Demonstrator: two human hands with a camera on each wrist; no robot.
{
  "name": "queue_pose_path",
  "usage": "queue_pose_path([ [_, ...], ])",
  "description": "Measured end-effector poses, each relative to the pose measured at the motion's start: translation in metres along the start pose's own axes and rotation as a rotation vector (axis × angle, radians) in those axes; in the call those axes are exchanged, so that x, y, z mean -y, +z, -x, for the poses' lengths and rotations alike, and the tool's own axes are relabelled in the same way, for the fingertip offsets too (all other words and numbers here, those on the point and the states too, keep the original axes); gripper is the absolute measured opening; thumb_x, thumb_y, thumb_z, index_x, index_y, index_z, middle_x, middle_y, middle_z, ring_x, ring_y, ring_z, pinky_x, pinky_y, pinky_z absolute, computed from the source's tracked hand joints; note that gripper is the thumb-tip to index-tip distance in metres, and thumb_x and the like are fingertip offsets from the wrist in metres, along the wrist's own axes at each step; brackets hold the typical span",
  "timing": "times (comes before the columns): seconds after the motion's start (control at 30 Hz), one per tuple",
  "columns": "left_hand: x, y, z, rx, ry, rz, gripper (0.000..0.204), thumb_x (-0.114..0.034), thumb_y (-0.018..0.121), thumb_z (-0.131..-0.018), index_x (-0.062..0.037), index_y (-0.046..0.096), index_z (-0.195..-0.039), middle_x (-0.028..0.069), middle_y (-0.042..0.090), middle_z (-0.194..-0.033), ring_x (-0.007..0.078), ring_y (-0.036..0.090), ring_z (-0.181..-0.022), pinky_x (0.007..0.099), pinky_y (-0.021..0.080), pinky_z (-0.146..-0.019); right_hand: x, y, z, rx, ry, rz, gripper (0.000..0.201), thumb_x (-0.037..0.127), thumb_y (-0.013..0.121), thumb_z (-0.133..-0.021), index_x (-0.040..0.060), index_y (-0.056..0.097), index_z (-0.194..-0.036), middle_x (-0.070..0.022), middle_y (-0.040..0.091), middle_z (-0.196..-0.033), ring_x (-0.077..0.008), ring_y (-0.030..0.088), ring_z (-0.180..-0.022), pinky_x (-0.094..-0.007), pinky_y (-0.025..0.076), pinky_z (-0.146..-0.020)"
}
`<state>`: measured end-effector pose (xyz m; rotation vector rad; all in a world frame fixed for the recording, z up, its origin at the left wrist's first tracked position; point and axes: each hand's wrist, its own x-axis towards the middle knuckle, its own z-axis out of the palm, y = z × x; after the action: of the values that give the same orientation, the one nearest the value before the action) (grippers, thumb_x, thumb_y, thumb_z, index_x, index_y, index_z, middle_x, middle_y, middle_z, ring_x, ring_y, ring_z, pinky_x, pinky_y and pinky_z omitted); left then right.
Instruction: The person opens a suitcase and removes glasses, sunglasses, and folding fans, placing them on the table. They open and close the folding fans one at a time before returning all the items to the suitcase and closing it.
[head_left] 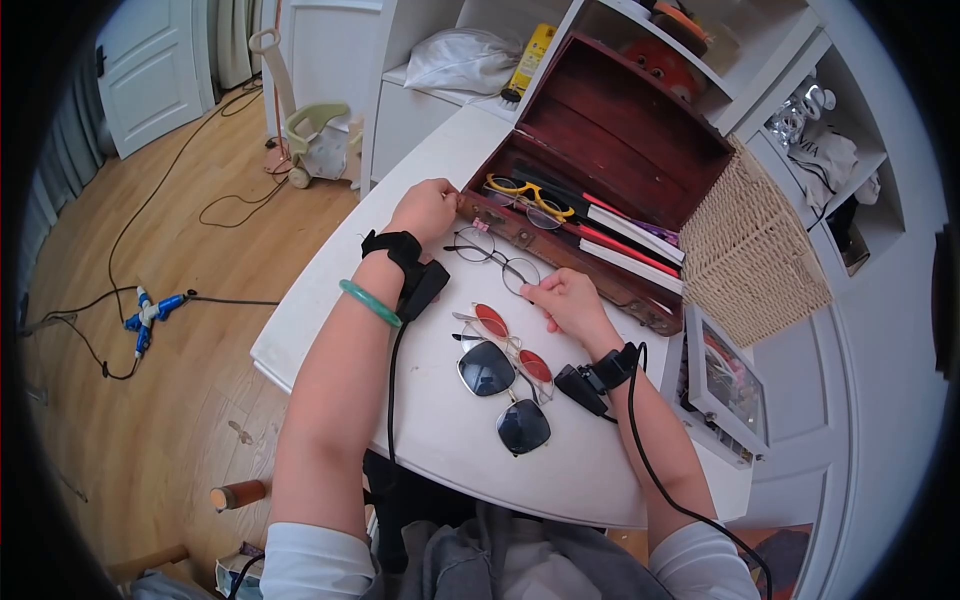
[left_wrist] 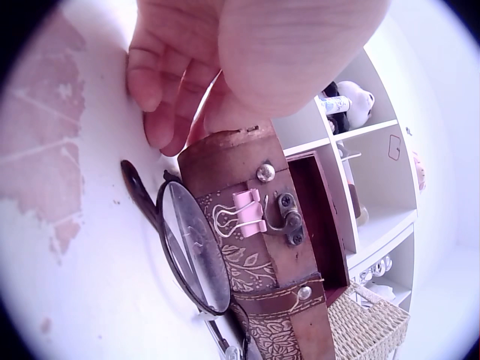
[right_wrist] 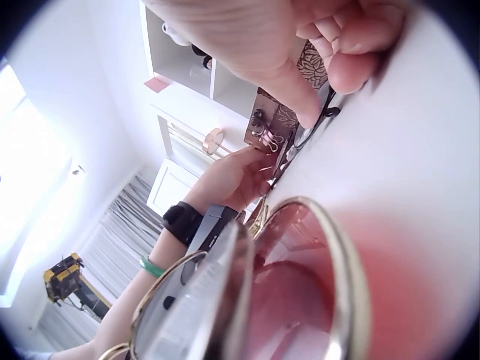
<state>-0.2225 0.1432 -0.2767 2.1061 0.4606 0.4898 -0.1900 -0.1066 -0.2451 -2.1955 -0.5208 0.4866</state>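
My left hand is at the left front corner of a dark red-brown wooden chest, its loosely bent fingers beside the chest's end in the left wrist view. Before the chest lie thin dark-rimmed round eyeglasses, one lens close to the chest's embossed front. At their right lens, my right hand pinches the edge between thumb and fingers. Nearer me on the white table are red-tinted sunglasses and large dark square sunglasses, overlapping. Yellow-framed glasses rest in the open chest.
Books fill the chest's right side, and its lid leans back. A pink binder clip is on its front. A woven basket and a white clear-fronted box stand right. Cables trail from both wrists.
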Motion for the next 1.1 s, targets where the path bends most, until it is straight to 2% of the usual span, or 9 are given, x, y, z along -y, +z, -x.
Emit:
queue_pose_path([
  [0.2, 0.006, 0.004, -0.004, 0.011, -0.006, 0.030, 0.025, -0.019, 0.047, -0.085, -0.0034, 0.065, -0.094, 0.0172, 0.065, -0.089, 0.0314, 0.062, -0.086, 0.0372, 0.047, -0.079, 0.003, -0.003, 0.003, 0.074, -0.004, -0.023, 0.026, 0.020, 0.071, -0.079, 0.0021, 0.052, -0.083, -0.0023, 0.055, -0.059, -0.0078, 0.051, -0.043, -0.0205, 0.040, -0.037],
  [0.27, 0.006, 0.003, -0.004, 0.010, -0.004, 0.046, 0.026, -0.019, 0.047, -0.085, -0.0036, 0.065, -0.094, 0.0170, 0.065, -0.089, 0.0312, 0.062, -0.086, 0.0372, 0.047, -0.079, 0.006, -0.004, 0.009, 0.111, 0.053, -0.227, 0.018, 0.013, 0.066, -0.082, 0.0027, 0.052, -0.086, -0.0057, 0.060, -0.068, -0.0105, 0.060, -0.056, -0.0210, 0.050, -0.047],
  [0.3, 0.005, 0.004, -0.005, 0.012, -0.006, 0.034, 0.026, -0.020, 0.047, -0.085, -0.0038, 0.065, -0.094, 0.0168, 0.066, -0.090, 0.0311, 0.062, -0.087, 0.0372, 0.047, -0.080, 0.005, -0.005, 0.010, 0.114, 0.053, -0.227, 0.018, 0.013, 0.066, -0.082, 0.0027, 0.052, -0.086, -0.0057, 0.060, -0.068, -0.0105, 0.060, -0.056, -0.0210, 0.050, -0.047],
  [0.37, 0.003, 0.002, -0.003, 0.014, -0.010, 0.022, 0.026, -0.020, 0.047, -0.085, -0.0040, 0.065, -0.094, 0.0166, 0.066, -0.090, 0.0309, 0.062, -0.087, 0.0371, 0.048, -0.080, 0.000, -0.006, 0.013, 0.117, -0.006, -0.426, 0.012, 0.007, 0.062, -0.084, 0.0024, 0.051, -0.087, -0.0093, 0.063, -0.080, -0.0138, 0.065, -0.071, -0.0228, 0.055, -0.060],
  [0.77, 0.003, 0.002, -0.004, 0.041, -0.039, -0.003, 0.026, -0.020, 0.047, -0.086, -0.0046, 0.065, -0.096, 0.0160, 0.065, -0.093, 0.0304, 0.061, -0.090, 0.0375, 0.047, -0.081, 0.009, -0.058, 0.041, 0.172, -0.131, -0.480, 0.009, 0.004, 0.060, -0.084, 0.0028, 0.051, -0.085, -0.0128, 0.064, -0.087, -0.0168, 0.065, -0.076, -0.0255, 0.055, -0.067],
  [0.83, 0.003, 0.002, -0.003, 0.031, -0.033, 0.008, 0.025, -0.020, 0.047, -0.086, -0.0046, 0.065, -0.096, 0.0158, 0.066, -0.093, 0.0301, 0.062, -0.089, 0.0372, 0.047, -0.080, 0.013, -0.067, 0.035, 0.093, -0.235, -0.624, 0.009, 0.004, 0.060, -0.085, 0.0029, 0.051, -0.085, -0.0129, 0.064, -0.088, -0.0166, 0.065, -0.076, -0.0256, 0.055, -0.068],
  [0.9, 0.002, 0.001, -0.003, 0.040, -0.032, 0.014, 0.025, -0.019, 0.047, -0.086, -0.0046, 0.064, -0.096, 0.0157, 0.066, -0.092, 0.0299, 0.062, -0.088, 0.0370, 0.047, -0.080, 0.016, -0.073, 0.022, 0.055, -0.227, -0.632, 0.008, 0.005, 0.060, -0.085, 0.0029, 0.052, -0.086, -0.0122, 0.064, -0.090, -0.0156, 0.064, -0.078, -0.0248, 0.054, -0.070],
  [0.97, 0.000, 0.000, 0.000, 0.047, -0.034, 0.020, 0.025, -0.019, 0.047, -0.086, -0.0045, 0.064, -0.096, 0.0156, 0.066, -0.091, 0.0298, 0.062, -0.087, 0.0369, 0.048, -0.079, 0.017, -0.073, 0.005, -0.051, -0.230, -0.582, 0.009, 0.006, 0.060, -0.086, 0.0027, 0.052, -0.087, -0.0115, 0.064, -0.090, -0.0145, 0.064, -0.080, -0.0240, 0.053, -0.072],
  [1.1, -0.001, 0.000, 0.000, 0.023, -0.006, 0.001, 0.025, -0.019, 0.047, -0.086, -0.0041, 0.064, -0.095, 0.0154, 0.066, -0.090, 0.0296, 0.062, -0.086, 0.0367, 0.048, -0.078, 0.017, -0.065, -0.026, -0.049, -0.238, -0.481, 0.007, 0.005, 0.059, -0.085, 0.0031, 0.053, -0.086, -0.0101, 0.065, -0.087, -0.0124, 0.062, -0.078, -0.0215, 0.050, -0.071],
])
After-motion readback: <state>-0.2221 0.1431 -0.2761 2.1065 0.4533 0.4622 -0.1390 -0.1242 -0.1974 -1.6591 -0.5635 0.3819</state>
